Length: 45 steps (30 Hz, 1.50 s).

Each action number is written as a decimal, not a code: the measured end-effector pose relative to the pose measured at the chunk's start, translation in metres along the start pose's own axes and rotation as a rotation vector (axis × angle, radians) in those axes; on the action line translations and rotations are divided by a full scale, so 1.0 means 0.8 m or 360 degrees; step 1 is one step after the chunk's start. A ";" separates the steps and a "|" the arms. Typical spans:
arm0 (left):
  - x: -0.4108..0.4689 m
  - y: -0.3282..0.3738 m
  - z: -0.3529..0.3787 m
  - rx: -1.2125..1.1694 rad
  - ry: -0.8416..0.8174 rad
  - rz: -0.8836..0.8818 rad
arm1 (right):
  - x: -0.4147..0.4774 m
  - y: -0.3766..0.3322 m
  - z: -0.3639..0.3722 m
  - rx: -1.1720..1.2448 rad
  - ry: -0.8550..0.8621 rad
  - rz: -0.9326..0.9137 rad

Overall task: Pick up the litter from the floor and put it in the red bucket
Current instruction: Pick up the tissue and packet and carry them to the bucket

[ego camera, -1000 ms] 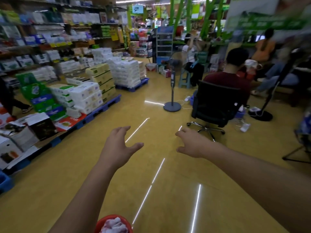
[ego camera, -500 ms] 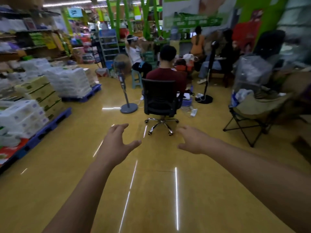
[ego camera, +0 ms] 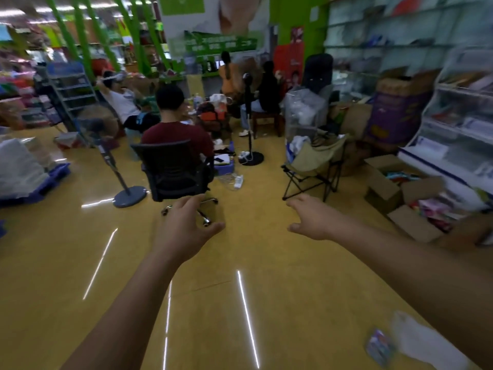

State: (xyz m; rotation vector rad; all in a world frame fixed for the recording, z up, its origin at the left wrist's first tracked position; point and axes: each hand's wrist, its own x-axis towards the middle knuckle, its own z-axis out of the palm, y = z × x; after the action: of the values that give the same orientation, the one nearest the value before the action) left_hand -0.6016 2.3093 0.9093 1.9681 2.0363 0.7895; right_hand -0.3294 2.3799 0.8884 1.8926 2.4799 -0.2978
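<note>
Ahead, left hand, right hand outstretched

A: Covered at all, the left hand?
B: Bare, and bare also along the left forearm, down to the near edge.
A: And on the right?
B: Same for the right hand: bare. Right forearm uncovered too, wide at the near right edge, narrowing toward the far wrist.
A: Sleeves?
B: Cannot tell; upper arms out of frame.
</note>
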 end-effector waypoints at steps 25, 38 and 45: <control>0.120 0.356 0.336 -0.0177 -0.0727 0.0817 | -0.173 0.441 0.031 0.0106 -0.0071 0.1013; 0.223 0.480 0.542 -0.0214 -0.1018 0.0923 | -0.131 0.623 0.074 0.0248 -0.0254 0.1300; 0.265 0.513 0.606 -0.0224 -0.1062 0.0997 | -0.100 0.676 0.088 0.0304 -0.0283 0.1370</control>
State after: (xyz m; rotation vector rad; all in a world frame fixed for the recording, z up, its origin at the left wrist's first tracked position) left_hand -0.0270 2.6168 0.7555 2.3729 0.9798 0.2738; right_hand 0.2022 2.4293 0.7499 2.6267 1.3730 -0.6339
